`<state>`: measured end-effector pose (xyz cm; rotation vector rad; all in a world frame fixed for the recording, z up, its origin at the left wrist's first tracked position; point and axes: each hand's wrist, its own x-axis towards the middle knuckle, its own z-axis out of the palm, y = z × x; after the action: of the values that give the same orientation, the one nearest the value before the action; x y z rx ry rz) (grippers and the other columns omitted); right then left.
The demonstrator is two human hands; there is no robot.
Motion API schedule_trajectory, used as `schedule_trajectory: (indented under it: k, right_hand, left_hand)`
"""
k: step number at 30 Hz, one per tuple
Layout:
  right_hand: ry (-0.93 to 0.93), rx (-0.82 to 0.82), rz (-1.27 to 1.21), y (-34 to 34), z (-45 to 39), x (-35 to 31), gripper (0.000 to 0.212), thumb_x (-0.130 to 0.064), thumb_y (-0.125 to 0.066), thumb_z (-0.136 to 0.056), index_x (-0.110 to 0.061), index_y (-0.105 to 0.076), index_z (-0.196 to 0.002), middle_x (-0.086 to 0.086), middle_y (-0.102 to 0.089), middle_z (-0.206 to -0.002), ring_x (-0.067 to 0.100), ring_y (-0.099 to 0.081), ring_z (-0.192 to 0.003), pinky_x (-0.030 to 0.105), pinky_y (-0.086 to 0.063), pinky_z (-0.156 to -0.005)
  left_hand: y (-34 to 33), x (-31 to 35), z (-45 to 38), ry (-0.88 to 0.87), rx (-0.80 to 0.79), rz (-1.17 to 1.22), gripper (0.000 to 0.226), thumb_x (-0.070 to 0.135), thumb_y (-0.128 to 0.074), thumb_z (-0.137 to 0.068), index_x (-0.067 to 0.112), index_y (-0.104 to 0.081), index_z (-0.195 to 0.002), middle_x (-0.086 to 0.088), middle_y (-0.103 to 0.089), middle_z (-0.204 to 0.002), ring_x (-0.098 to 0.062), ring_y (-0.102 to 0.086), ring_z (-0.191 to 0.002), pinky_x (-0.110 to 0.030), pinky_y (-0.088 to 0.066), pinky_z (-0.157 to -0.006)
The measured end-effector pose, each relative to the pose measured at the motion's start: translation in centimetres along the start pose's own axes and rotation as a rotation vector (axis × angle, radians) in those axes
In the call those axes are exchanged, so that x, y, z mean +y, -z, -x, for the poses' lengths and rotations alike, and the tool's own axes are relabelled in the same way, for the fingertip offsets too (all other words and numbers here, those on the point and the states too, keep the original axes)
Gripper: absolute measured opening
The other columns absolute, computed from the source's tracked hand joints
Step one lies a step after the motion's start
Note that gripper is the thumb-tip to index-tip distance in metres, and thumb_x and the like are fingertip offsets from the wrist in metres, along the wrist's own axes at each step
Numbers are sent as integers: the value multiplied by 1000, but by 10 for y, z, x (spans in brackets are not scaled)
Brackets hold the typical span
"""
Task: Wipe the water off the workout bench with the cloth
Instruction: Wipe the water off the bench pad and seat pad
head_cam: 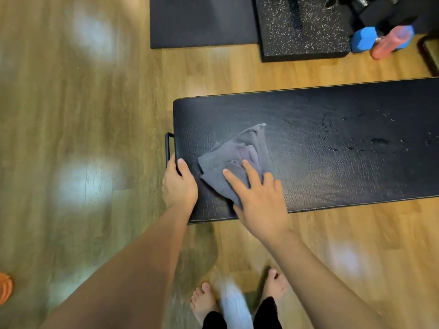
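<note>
Bench cut off at the right picture edge. Left-hand fingers hidden round the bench's end. Blurred pale shape between the feet, unidentifiable.

The tabletop at 3 o'clock is black with a cracked, leathery grain, a pale line of stitching along its edges, and darker glossy water spots toward its right end. On it lies a plain grey cloth with a faint purplish cast in its folds. The floor is warm brown wood grain with whitish glare patches. At 12 o'clock sits a plain black mat, and beside it a black mat flecked with white speckles. At 1 o'clock are a bright blue dumbbell and a pinkish-red bottle. An orange object shows at 8 o'clock.
</note>
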<state>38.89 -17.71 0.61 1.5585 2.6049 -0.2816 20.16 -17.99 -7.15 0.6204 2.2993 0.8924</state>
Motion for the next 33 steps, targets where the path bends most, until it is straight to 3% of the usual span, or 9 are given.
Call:
schedule_trajectory:
  k: [5, 9, 11, 16, 20, 25, 28, 31, 33]
  right_hand:
    - [-425, 69, -18, 12, -32, 66, 74, -36, -68, -78, -37, -37, -146, 14, -37, -150, 40, -47, -101, 48, -40, -83]
    - [-636, 73, 2, 11, -70, 42, 73, -37, -62, -85, -40, -26, -149, 13, -25, -157, 40, -41, -117, 49, -35, -92]
    - [-562, 80, 5, 11, -74, 15, 76, -39, -64, -84, -39, -26, -150, 15, -24, -159, 40, -42, -118, 49, -35, -92]
    - [-33, 45, -14, -5, -36, -45, 71, -34, -70, -79, -37, -42, -144, 17, -40, -152, 36, -52, -98, 46, -41, -80]
    - [85, 15, -27, -7, -2, -13, 74, -35, -72, -74, -38, -43, -142, 15, -43, -150, 34, -51, -89, 44, -43, -73]
    - [-45, 4, 17, 8, -10, 64, 80, -36, -74, -70, -38, -42, -144, 14, -42, -150, 36, -50, -91, 42, -40, -73]
    - [-230, 41, 35, 15, -41, 83, 79, -37, -73, -74, -37, -40, -145, 15, -38, -150, 38, -48, -98, 45, -40, -79]
    - [-272, 2, 65, 14, -49, 80, 78, -41, -70, -79, -38, -32, -147, 16, -31, -154, 39, -44, -106, 47, -37, -83]
    - [-265, -7, 54, 14, -45, 78, 78, -41, -69, -79, -38, -31, -148, 16, -30, -155, 38, -44, -107, 47, -37, -83]
  left_hand:
    - [4, 1, 1, 8, -14, -42, 54, 50, -24, -101, 28, -43, -147, 1, -54, -144, -26, -49, -131, -46, -37, -111]
    - [3, 3, 1, 0, -2, -36, 60, 55, -22, -95, 29, -46, -144, 0, -57, -141, -27, -52, -128, -46, -39, -110]
    - [3, 3, 1, 21, 5, -49, 60, 55, -22, -95, 29, -45, -145, 0, -56, -142, -27, -51, -130, -46, -38, -111]
    - [-2, -3, -1, -12, 4, 71, 59, 58, -29, -95, 25, -53, -137, -2, -63, -132, -23, -58, -122, -49, -43, -106]
    - [-3, -1, 1, 11, 11, 17, 58, 54, -27, -99, 20, -51, -139, -5, -62, -134, -24, -56, -124, -47, -42, -108]
    - [2, 7, 5, -2, 29, -9, 48, 40, -29, -105, 20, -47, -145, -1, -55, -143, -19, -47, -133, -28, -31, -108]
    - [0, 7, 5, 13, 1, -52, 51, 46, -26, -103, 24, -43, -146, 1, -54, -143, -20, -47, -134, -36, -33, -113]
    - [4, 17, 6, 42, -1, -146, 57, 55, -19, -98, 30, -41, -145, -1, -54, -140, -25, -49, -130, -46, -37, -110]
    - [4, 31, 13, 100, 38, -307, 56, 50, -21, -101, 30, -29, -152, -6, -43, -148, -30, -39, -137, -53, -32, -111]
